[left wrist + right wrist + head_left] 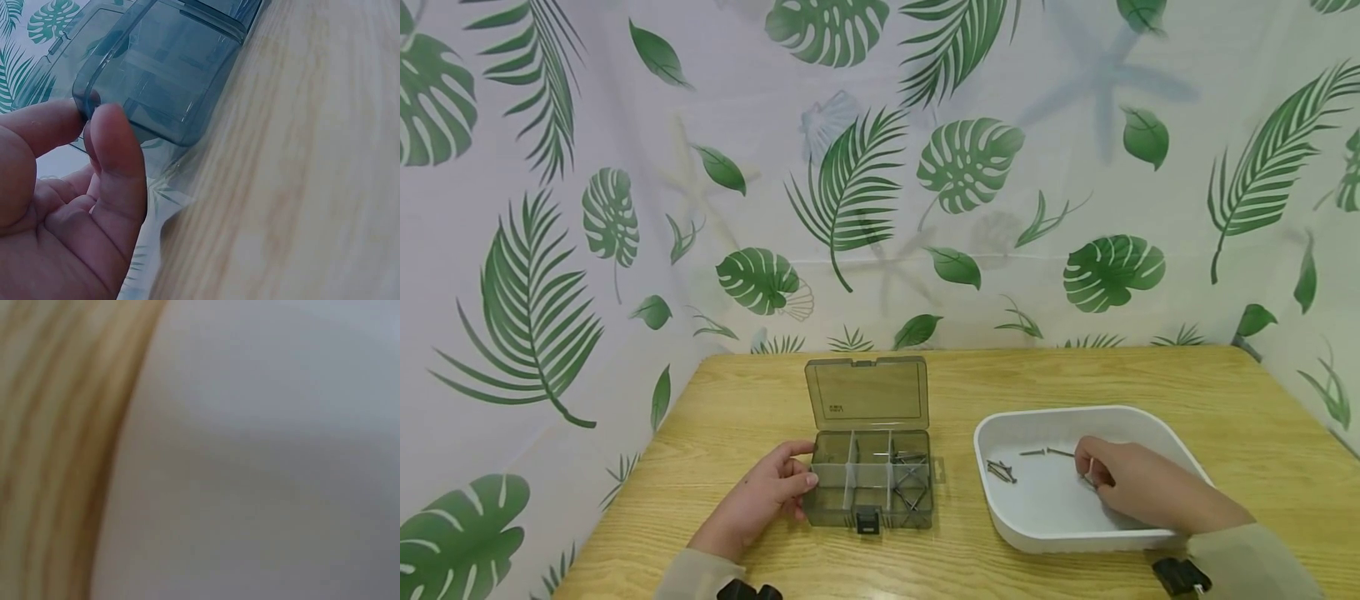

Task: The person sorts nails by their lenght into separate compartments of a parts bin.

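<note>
My left hand [769,486] holds the left side of a smoky see-through compartment box [870,492]. In the left wrist view, thumb and finger of the left hand [75,187] pinch a corner of the box [181,119]. Its lid [868,393] stands raised at the back, and several screws [912,492] lie in the right-hand compartments. Inside a white tray [1011,533], the curled fingers of my right hand [1138,483] pinch a screw [1087,482], partly hidden by them. The right wrist view shows only the blurred tray wall [250,487], without the hand.
Several loose screws [1002,472] lie at the tray's left, and two more [1032,452] lie end to end near its middle. The box and tray stand side by side on a wooden table [955,383]. A leaf-patterned cloth [880,208] hangs behind the table.
</note>
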`<state>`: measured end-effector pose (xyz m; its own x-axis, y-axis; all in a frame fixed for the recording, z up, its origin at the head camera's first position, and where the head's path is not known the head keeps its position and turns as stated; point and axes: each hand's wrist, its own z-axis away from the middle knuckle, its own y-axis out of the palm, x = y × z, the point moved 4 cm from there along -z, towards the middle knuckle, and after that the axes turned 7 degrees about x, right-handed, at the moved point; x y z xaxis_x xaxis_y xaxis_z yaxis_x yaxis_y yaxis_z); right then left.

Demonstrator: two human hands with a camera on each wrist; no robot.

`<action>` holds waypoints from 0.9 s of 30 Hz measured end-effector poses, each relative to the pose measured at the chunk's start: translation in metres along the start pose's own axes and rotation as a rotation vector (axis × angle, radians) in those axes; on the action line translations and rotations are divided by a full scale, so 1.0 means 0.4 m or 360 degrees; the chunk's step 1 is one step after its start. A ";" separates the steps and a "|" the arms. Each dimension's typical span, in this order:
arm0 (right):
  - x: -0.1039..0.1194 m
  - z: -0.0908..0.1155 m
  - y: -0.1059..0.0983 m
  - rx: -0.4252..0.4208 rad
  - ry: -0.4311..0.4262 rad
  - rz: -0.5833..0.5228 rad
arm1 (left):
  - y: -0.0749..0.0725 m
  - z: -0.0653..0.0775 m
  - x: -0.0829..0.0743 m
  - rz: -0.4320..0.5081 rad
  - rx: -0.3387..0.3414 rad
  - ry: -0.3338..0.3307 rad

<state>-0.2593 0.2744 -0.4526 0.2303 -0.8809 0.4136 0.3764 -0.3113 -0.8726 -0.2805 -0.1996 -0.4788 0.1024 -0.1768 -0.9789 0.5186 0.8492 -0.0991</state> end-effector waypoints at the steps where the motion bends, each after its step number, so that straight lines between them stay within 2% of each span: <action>1: 0.000 0.000 -0.001 -0.0008 -0.0005 0.0001 | 0.000 0.000 0.000 -0.0001 -0.0001 0.0000; 7: 0.003 0.005 -0.010 -0.0052 -0.0064 0.0017 | 0.006 0.001 0.003 -0.0015 0.0000 -0.0004; 14: 0.037 0.017 -0.027 -0.0083 -0.0226 -0.0036 | 0.010 0.000 0.006 -0.0008 0.0009 0.0001; 20: 0.121 0.006 -0.039 -0.0110 -0.0334 -0.0076 | 0.008 0.000 0.002 -0.0013 -0.0008 -0.0009; 27: 0.246 -0.027 -0.030 -0.0195 -0.0594 -0.0109 | 0.003 0.000 -0.001 -0.0003 0.0003 -0.0006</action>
<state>-0.2508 0.1878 -0.4042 0.5270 -0.6734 0.5185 0.2979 -0.4250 -0.8548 -0.2798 -0.1986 -0.4785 0.1043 -0.1803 -0.9781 0.5204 0.8479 -0.1009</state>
